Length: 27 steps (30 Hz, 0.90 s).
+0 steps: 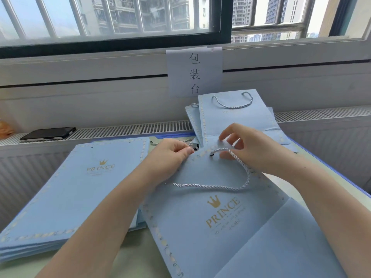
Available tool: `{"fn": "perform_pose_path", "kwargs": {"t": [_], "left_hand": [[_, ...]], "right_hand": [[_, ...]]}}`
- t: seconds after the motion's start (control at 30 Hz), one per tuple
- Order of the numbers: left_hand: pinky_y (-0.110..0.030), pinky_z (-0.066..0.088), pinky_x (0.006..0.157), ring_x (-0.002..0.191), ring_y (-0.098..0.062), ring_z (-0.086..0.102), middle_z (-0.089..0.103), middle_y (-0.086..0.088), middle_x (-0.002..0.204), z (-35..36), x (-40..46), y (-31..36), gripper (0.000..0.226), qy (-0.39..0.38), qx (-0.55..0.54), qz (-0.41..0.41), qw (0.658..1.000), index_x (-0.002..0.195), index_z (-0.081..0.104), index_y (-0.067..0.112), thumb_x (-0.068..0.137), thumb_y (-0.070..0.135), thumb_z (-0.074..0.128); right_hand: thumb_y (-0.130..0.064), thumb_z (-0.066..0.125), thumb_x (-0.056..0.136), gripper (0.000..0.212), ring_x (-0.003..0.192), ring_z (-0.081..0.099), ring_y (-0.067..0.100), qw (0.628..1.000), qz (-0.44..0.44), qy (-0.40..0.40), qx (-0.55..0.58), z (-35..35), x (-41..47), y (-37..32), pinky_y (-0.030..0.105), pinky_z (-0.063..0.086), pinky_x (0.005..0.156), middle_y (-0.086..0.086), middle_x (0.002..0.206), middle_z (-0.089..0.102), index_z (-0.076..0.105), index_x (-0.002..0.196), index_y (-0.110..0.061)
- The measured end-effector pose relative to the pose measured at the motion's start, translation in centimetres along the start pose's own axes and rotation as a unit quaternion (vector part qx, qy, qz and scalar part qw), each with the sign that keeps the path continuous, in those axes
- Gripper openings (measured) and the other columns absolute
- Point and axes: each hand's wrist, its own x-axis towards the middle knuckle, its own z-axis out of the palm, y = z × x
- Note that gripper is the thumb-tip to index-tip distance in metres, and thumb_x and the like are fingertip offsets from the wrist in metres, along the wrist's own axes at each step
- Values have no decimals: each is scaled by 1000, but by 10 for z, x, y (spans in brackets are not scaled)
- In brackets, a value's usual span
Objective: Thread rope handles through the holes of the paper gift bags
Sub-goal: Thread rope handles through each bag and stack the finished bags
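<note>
Two bare forearms reached in from the near edge over a flat light-blue gift bag (210, 227) printed with a gold crown and the word PRINCE, which lay tilted on the table (132, 255) directly in front of the person. A pale twisted rope handle (226, 186) lay in a loop across the upper half of this bag, one end rising to a small dark hole (211, 154) near the bag's top edge. The left hand (170, 157) rested at that top edge with its fingers curled, pinching the bag's rim between thumb and fingertips. The right hand (244, 146) hovered just past the hole, its fingers bent and pinching at the rope where it met the hole; exactly how much of the cord it held could not be made out.

To the left, a stack of unthreaded bags (74, 189) lay flat, the same crown logo on top. Farther back, behind the hands, several finished bags (236, 119) leaned against the wall, the front one showing a rope handle already looped through its top. Above them a paper sign (194, 72) with printed characters was taped below the window (120, 19). At the far left a dark phone (48, 133) lay on the radiator grille (128, 129).
</note>
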Motion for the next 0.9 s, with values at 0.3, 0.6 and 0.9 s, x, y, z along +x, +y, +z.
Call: {"fn": "perform_pose_path", "kwargs": {"t": [0.3, 0.6, 0.9], "left_hand": [[-29, 56, 63, 69, -20, 68, 69, -15, 97, -22, 7, -20, 29, -233, -248, -111, 934, 106, 70, 4, 87, -8, 51], [-23, 55, 53, 59, -15, 68, 71, -10, 82, -18, 11, -28, 22, -259, -282, -88, 920, 102, 72, 6, 84, 3, 59], [-22, 55, 51, 58, -16, 67, 70, -11, 85, -15, 9, -23, 29, -290, -309, -85, 902, 109, 68, 4, 82, 4, 58]], "right_hand": [[-20, 70, 82, 18, 63, 48, 9, 994, -78, -16, 81, 10, -1, -10, 21, 39, 61, -15, 69, 58, 63, 75, -34], [-37, 68, 77, 10, 66, 39, 7, 993, -102, -6, 65, 18, -4, -15, 15, 30, 58, 2, 82, 59, 59, 75, -31], [-24, 66, 86, 7, 64, 47, -13, 989, -110, -67, 68, 12, -10, -24, 4, 33, 61, -38, 56, 48, 61, 82, -21]]}}
